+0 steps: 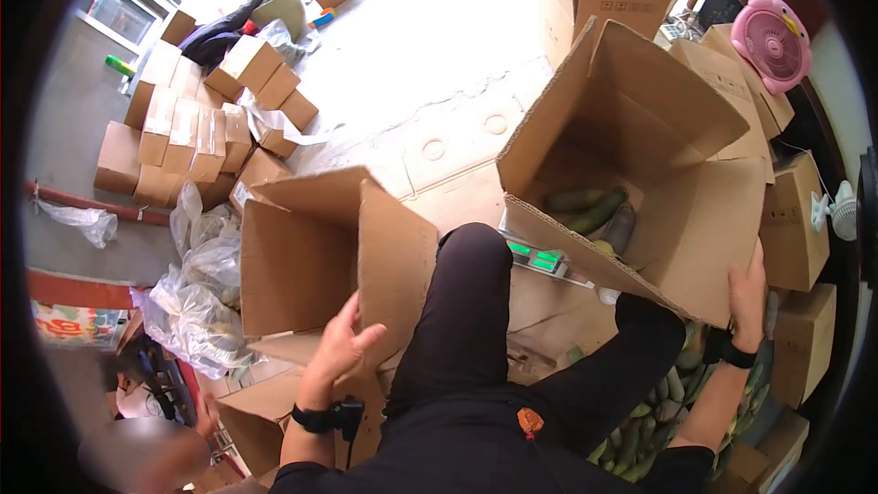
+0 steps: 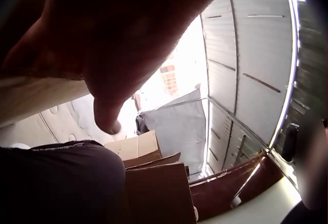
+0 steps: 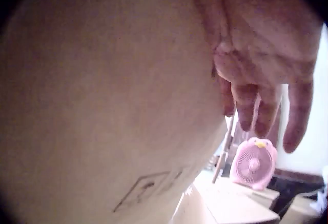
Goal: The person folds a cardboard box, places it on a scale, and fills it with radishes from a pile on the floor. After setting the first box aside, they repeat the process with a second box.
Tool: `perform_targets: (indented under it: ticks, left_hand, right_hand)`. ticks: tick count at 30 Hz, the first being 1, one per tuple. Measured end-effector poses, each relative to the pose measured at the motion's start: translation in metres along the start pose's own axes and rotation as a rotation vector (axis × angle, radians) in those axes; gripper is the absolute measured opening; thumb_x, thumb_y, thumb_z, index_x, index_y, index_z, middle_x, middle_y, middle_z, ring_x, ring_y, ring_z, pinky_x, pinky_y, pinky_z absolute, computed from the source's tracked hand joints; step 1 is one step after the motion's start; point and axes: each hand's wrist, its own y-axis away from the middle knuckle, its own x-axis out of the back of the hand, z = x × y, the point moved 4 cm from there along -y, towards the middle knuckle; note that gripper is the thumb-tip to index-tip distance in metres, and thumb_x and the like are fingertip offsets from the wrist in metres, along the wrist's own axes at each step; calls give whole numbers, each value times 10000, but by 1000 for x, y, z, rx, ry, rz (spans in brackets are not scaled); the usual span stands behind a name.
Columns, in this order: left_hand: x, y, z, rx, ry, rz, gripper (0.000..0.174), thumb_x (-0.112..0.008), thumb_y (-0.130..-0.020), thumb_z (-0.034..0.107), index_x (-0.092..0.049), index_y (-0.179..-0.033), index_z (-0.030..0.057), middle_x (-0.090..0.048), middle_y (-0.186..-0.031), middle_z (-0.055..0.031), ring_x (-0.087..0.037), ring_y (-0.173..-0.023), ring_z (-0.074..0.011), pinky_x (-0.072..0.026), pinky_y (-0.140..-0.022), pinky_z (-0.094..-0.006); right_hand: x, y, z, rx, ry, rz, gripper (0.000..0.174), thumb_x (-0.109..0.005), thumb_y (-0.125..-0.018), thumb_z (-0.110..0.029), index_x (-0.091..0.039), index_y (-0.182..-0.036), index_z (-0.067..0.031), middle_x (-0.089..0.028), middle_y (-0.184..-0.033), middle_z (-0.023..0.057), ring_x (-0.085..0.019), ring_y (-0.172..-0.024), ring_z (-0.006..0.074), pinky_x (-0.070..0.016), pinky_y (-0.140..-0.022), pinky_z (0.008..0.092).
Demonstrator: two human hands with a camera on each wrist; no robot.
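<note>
My left hand [image 1: 340,348] is at the near edge of a flap on the smaller cardboard box [image 1: 398,261]. Its fingers reach inside the flap and the thumb sticks out across the outer face. The left wrist view shows that thumb [image 2: 106,113] beside the cardboard edge. A larger open carton [image 1: 631,110] tilts towards me on the right, with several green gourds [image 1: 594,215] at its bottom. My right hand [image 1: 748,297] rests along the carton's outer side. In the right wrist view its fingers [image 3: 297,113] are straight, next to the printed cardboard wall [image 3: 107,106].
A scale with a green display [image 1: 535,256] sits partly under the carton. Many gourds [image 1: 640,425] lie by my right leg. Stacked small boxes [image 1: 187,128] and plastic bags [image 1: 197,302] stand at left. A pink fan [image 1: 773,41] sits on boxes at right. Another person's blurred arm [image 1: 174,453] shows lower left.
</note>
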Motion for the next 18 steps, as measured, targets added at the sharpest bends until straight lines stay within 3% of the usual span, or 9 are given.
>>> perform_targets:
  ticks: [1, 2, 4, 6, 10, 11, 12, 13, 18]
  left_hand:
    - [-4, 2, -4, -17, -89, 15, 651, -680, -808, 226, -369, -1335, 3, -584, -1136, -136, -554, -1023, -174, -439, -885, -297]
    - [-1, 0, -11, 33, -241, 87, 577, -669, -812, 198, -426, -1296, 1, -635, -1026, -107, -599, -867, -167, -477, -790, -302]
    - [-1, -5, -15, -39, -233, 225, 498, -670, -795, 187, -505, -1230, 11, -663, -928, -115, -626, -759, -184, -496, -711, -312]
    - [0, -16, 0, -12, -358, 228, 445, -662, -790, 163, -539, -1186, 2, -665, -926, -118, -628, -803, -177, -497, -728, -316]
    - [9, -43, -18, 71, -615, 273, 292, -642, -764, 141, -639, -1022, 4, -679, -831, -146, -654, -793, -196, -503, -714, -325]
    - [10, -46, -15, 22, -662, 291, 265, -632, -765, 158, -646, -968, -13, -656, -891, -216, -646, -876, -329, -506, -729, -361]
    - [13, -50, -11, 11, -668, 271, 265, -632, -765, 158, -646, -968, -13, -656, -891, -216, -646, -876, -329, -506, -729, -361]
    - [18, -52, -7, -19, -619, 281, 263, -632, -762, 152, -646, -961, -20, -660, -878, -214, -654, -852, -317, -507, -721, -358]
    - [81, -76, -9, -110, -311, 311, 210, -594, -762, 55, -641, -915, -80, -685, -796, -139, -642, -684, -164, -510, -620, -301]
  right_hand:
    - [1, 4, -19, 46, 382, 92, 520, -485, -859, -101, -351, -1349, 13, -463, -1295, 198, -473, -1158, 328, -337, -1007, 368]
    - [0, 8, -32, 45, 382, 110, 520, -485, -859, -101, -351, -1349, 13, -463, -1295, 198, -473, -1158, 328, -337, -1007, 368]
    - [-1, 23, -73, 370, 408, 124, 553, -560, -871, -249, -390, -1331, 6, -474, -1276, 221, -466, -1153, 372, -342, -997, 404]
    - [-14, 43, -117, 325, 212, -135, 649, -630, -816, -350, -416, -1322, -4, -512, -1243, 203, -492, -1121, 354, -368, -964, 403]
    - [-67, 64, -167, 524, 246, -276, 670, -697, -727, -291, -452, -1300, -46, -575, -1136, 172, -555, -991, 320, -429, -862, 391]
    - [-83, 64, -161, 516, 268, -309, 581, -673, -737, -242, -487, -1257, -65, -601, -1056, 152, -573, -941, 304, -446, -812, 390]
    - [-98, 62, -152, 507, 291, -343, 498, -649, -746, -193, -523, -1215, -84, -627, -976, 131, -591, -891, 288, -463, -761, 390]
    - [-108, 58, -144, 505, 453, -290, 298, -582, -764, -111, -600, -1062, -107, -631, -801, 93, -600, -786, 277, -472, -670, 400]
    - [-89, 65, -129, 584, 343, -314, 158, -555, -769, -87, -651, -892, -112, -607, -727, 94, -579, -724, 287, -466, -628, 405]
